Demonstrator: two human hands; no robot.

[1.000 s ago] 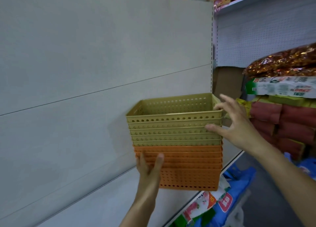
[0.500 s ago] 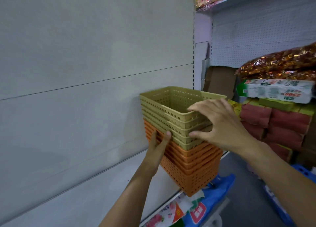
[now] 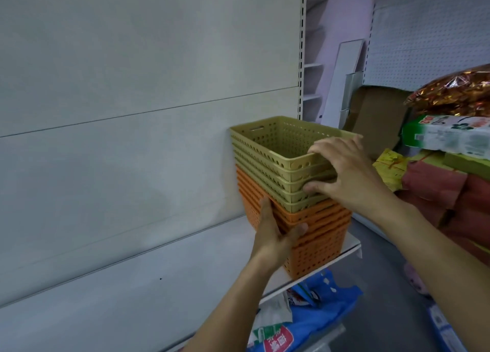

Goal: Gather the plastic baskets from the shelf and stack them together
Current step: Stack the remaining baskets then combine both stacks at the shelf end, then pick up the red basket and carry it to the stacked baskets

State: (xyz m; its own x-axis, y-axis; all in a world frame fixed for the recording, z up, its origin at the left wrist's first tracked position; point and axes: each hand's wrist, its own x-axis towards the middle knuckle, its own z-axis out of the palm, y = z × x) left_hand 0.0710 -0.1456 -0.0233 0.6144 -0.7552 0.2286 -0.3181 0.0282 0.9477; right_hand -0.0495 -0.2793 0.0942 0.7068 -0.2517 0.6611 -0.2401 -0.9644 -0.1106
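A white shelf (image 3: 185, 248) carries one nested stack: orange baskets (image 3: 315, 235) below, olive-yellow baskets (image 3: 278, 163) on top. The right hand (image 3: 347, 174) grips the olive near corner, fingers over the rim, thumb underneath. The left hand (image 3: 275, 237) clasps the orange baskets' near-left corner.

Basket stack (image 3: 289, 189) sits on shelf (image 3: 342, 250), near its right end, against back panel (image 3: 132, 112). Packaged goods (image 3: 450, 171) piled to right; bags (image 3: 318, 317) below shelf.
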